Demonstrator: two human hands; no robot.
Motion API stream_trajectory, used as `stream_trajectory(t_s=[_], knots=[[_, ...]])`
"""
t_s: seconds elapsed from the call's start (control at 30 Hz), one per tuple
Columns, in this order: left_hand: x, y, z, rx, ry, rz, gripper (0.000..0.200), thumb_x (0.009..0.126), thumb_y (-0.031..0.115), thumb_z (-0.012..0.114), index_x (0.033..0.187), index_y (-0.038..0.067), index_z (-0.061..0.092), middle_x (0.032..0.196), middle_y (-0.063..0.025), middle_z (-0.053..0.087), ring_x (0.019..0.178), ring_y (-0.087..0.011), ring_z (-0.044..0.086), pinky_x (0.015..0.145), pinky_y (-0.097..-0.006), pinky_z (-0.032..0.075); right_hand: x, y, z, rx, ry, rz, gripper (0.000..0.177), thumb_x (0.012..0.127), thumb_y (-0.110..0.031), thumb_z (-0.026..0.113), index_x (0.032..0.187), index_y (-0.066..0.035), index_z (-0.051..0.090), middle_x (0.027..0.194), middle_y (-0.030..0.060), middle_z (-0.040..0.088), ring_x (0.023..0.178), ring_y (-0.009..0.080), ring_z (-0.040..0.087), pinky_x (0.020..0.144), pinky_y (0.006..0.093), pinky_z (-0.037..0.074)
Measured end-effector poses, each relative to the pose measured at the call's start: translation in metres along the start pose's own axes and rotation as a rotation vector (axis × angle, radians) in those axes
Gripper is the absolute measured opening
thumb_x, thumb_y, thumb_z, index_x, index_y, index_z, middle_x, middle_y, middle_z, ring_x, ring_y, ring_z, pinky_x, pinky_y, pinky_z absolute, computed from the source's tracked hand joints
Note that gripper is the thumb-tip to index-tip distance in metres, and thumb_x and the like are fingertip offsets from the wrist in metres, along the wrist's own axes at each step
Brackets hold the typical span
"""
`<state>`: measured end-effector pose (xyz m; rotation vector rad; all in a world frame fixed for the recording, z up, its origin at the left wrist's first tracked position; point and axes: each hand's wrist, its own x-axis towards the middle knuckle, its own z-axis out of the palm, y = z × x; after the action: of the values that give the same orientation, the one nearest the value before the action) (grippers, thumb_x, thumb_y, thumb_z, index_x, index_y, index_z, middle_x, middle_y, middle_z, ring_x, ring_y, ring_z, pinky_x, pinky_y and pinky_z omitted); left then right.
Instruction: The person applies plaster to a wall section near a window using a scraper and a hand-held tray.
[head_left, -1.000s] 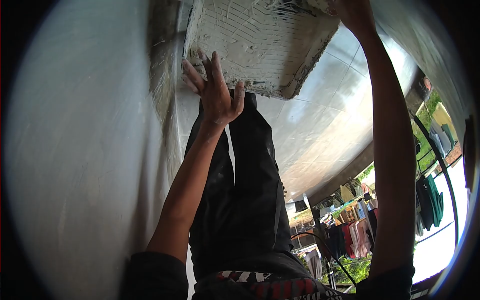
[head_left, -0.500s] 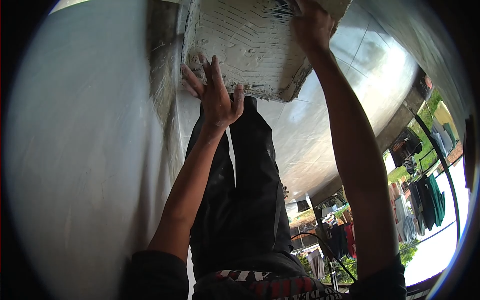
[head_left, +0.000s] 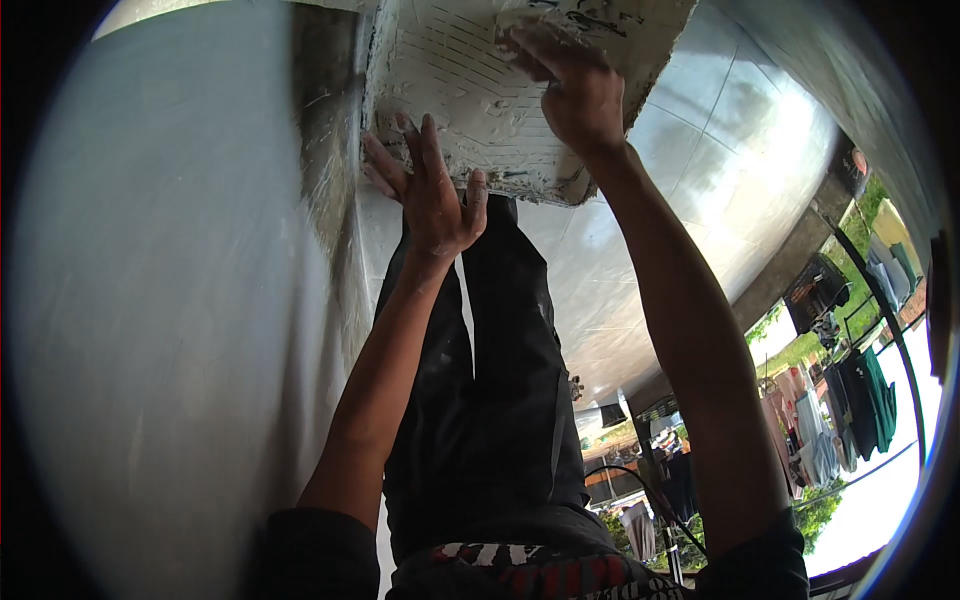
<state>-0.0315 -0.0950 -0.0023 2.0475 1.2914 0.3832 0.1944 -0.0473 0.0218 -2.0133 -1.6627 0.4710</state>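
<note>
A slab-like panel smeared with pale grey wet paste lies at the top of view, with rows of short dark lines and crusted edges. My left hand is spread on its near left corner, fingers apart, paste on the fingertips. Over the panel's upper right, my right hand has its paste-coated fingers bent and pressed together against the surface. Something pale shows by those fingertips, but I cannot make out whether it is a tool or a lump of paste. Dark streaks show through beyond this hand.
A grey wall-like surface rises close on the left. My legs in black trousers stand below the panel on a shiny tiled floor. At the right, clothes hang on lines outside, past a low ledge.
My right hand has slid left and toward me across the panel, from its far right edge. My left hand stays in place.
</note>
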Motion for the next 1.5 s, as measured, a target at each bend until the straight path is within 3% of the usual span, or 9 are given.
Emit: stream_trajectory(t_s=[0.7,0.87,0.9,0.97,1.03,1.23,1.27,1.37,1.5], knots=[[-0.002,0.006,-0.013,-0.050,-0.023,-0.018,0.088,0.100,0.055,0.039,0.152,-0.013,0.018,0.159,-0.0400,0.009,0.147,-0.0562,-0.016,0.111,-0.0681,-0.015,-0.081,-0.045,0.009,-0.119,-0.100,-0.066,0.038,0.079,0.002,0.066,0.115,-0.008,0.069,0.118,0.0074,0.071,0.120,0.0233,0.063,0.108,0.0450,0.041],[-0.002,0.004,-0.013,-0.071,-0.027,-0.025,0.086,0.101,0.050,0.040,0.153,-0.013,0.015,0.160,-0.0398,0.005,0.147,-0.0564,-0.015,0.112,-0.0677,-0.014,-0.006,-0.026,-0.022,0.046,0.112,-0.241,0.044,0.067,0.011,0.059,0.107,-0.006,0.070,0.096,0.0087,0.075,0.086,0.0274,0.073,0.070,0.0391,0.057],[0.000,0.004,-0.013,-0.077,-0.002,-0.003,0.086,0.101,0.049,0.041,0.153,-0.013,0.014,0.160,-0.0400,0.004,0.147,-0.0566,-0.015,0.113,-0.0673,-0.013,0.007,-0.022,-0.023,-0.124,0.016,-0.027,0.054,0.072,0.016,0.052,0.118,-0.005,0.069,0.113,0.0108,0.073,0.106,0.0264,0.069,0.091,0.0422,0.054],[-0.004,0.002,-0.011,-0.079,0.012,0.014,0.085,0.101,0.048,0.042,0.153,-0.013,0.013,0.160,-0.0401,0.004,0.147,-0.0569,-0.014,0.114,-0.0668,-0.011,0.014,-0.010,-0.010,-0.152,-0.021,0.054,0.045,0.075,0.007,0.053,0.116,-0.001,0.068,0.112,0.0264,0.069,0.108,0.0407,0.065,0.092,0.0454,0.052],[-0.004,-0.003,-0.008,-0.030,0.112,0.028,0.081,0.101,0.040,0.045,0.152,-0.015,0.014,0.159,-0.0408,0.008,0.148,-0.0579,-0.008,0.115,-0.0689,0.000,-0.003,-0.030,0.007,-0.426,-0.097,0.095,0.056,0.073,0.010,0.057,0.125,-0.008,0.065,0.119,0.0081,0.071,0.113,0.0249,0.065,0.089,0.0444,0.049],[0.004,0.008,-0.029,-0.003,0.260,-0.243,0.079,0.099,0.031,0.049,0.150,-0.016,0.012,0.155,-0.0423,0.013,0.149,-0.0529,0.000,0.117,-0.0644,0.008,-0.080,-0.076,0.009,-0.175,-0.139,0.044,0.049,0.075,0.002,0.062,0.123,-0.007,0.066,0.114,0.0112,0.071,0.114,0.0276,0.064,0.091,0.0450,0.048],[0.006,0.011,-0.033,0.111,0.341,-0.362,0.075,0.097,0.027,0.054,0.149,-0.014,0.018,0.147,-0.0422,0.032,0.142,-0.0512,0.030,0.113,-0.0592,0.028,-0.069,-0.076,0.001,-0.177,-0.134,0.035,0.049,0.075,0.002,0.062,0.123,-0.007,0.066,0.114,0.0112,0.071,0.114,0.0276,0.064,0.091,0.0450,0.048],[0.008,0.019,-0.046,-0.406,0.313,-0.843,0.061,0.094,0.019,0.059,0.141,-0.012,0.035,0.126,-0.0370,0.056,0.117,-0.0469,0.058,0.098,-0.0528,0.047,-0.037,-0.067,-0.025,0.101,-0.124,0.214,0.046,0.080,0.010,0.053,0.117,-0.008,0.073,0.099,0.0201,0.071,0.091,0.0353,0.070,0.078,0.0409,0.055],[0.000,-0.018,-0.023,-0.655,0.252,-0.889,0.042,0.093,0.015,0.059,0.126,-0.011,0.051,0.105,-0.0303,0.067,0.094,-0.0420,0.068,0.087,-0.0467,0.054,0.006,-0.040,-0.039,0.091,-0.073,0.296,0.042,0.086,0.004,0.054,0.123,-0.009,0.070,0.107,0.0217,0.071,0.102,0.0376,0.069,0.088,0.0413,0.054]])
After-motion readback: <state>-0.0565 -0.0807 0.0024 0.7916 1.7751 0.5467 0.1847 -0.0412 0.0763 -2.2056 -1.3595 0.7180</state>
